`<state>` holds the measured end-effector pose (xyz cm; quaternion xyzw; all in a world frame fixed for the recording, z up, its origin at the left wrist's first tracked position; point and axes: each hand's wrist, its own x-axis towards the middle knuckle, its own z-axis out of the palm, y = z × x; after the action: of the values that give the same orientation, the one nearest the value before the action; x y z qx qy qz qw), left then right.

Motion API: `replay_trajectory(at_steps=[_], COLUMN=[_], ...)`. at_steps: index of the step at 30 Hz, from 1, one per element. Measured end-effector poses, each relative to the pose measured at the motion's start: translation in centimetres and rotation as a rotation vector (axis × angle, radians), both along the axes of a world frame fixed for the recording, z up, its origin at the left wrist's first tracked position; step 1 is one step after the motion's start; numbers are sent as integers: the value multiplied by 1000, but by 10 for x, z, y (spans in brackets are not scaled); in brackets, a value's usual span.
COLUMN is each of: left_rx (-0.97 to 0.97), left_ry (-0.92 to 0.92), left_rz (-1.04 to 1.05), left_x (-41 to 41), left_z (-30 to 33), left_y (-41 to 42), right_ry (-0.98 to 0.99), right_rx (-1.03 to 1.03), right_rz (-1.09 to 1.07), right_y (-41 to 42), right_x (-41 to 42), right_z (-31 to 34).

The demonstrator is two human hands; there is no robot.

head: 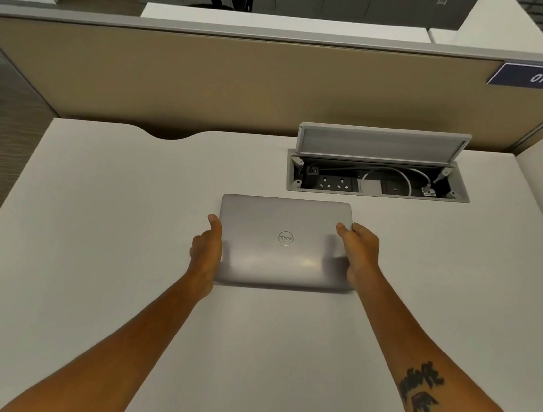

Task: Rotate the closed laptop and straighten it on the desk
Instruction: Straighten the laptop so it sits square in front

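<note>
Head view, steeply down over desk (90, 218)

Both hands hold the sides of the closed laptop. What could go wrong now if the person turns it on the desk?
1. The open cable box lies just behind the laptop; a turning corner might catch its rim or raised lid.
2. The left hand and right hand grip only the side edges, so the smooth laptop might slip.

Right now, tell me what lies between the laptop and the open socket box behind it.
Nothing: the head view shows only a bare strip of desk between the laptop and the socket box.
</note>
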<state>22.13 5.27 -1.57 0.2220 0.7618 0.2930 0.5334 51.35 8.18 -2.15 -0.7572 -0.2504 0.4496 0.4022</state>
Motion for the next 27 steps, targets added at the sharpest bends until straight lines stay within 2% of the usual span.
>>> replay_trajectory(at_steps=[27], left_rx=[-1], left_ry=[-55], left_rz=[19], left_x=[0], left_z=[-4], left_y=[2], right_ry=[-35], right_rx=[13], right_rz=[36], right_y=[5], right_x=[3], right_z=[-11])
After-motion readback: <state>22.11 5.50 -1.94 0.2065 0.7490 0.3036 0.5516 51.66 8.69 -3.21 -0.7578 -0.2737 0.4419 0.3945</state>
